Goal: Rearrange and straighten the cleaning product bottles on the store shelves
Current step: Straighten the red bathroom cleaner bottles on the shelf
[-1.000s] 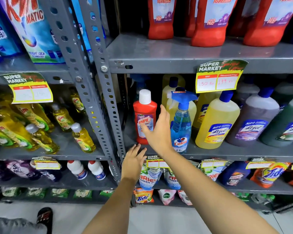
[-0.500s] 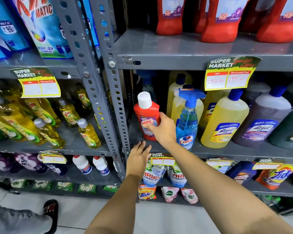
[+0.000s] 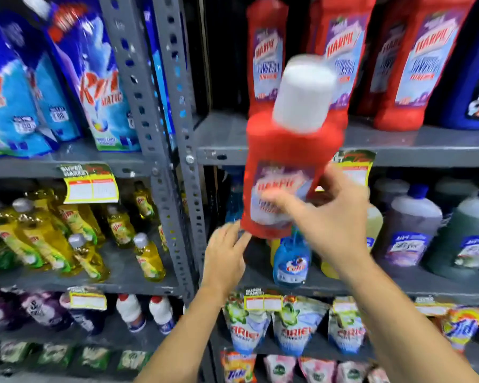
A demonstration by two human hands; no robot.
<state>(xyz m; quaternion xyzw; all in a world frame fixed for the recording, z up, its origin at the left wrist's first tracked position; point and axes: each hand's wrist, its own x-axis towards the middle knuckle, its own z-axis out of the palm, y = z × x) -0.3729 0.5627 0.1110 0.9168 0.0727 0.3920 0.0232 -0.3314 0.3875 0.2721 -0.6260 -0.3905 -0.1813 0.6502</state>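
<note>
Grey metal shelves (image 3: 224, 139) are filling the head view, w/ big red bottles (image 3: 266, 59) sitting on the upper shelf & a blue spray bottle (image 3: 291, 261) standing on the middle one; right hand (image 3: 329, 219) is gripping a small red bottle (image 3: 288, 172) w/ white cap around its lower label, holding it up in front of the upper shelf edge, tilting slightly right, blurred; left hand (image 3: 224, 258) is hovering open just below the bottle's base, fingers spread, holding nothing; yellow bottles (image 3: 147, 255) are standing on the left rack.
</note>
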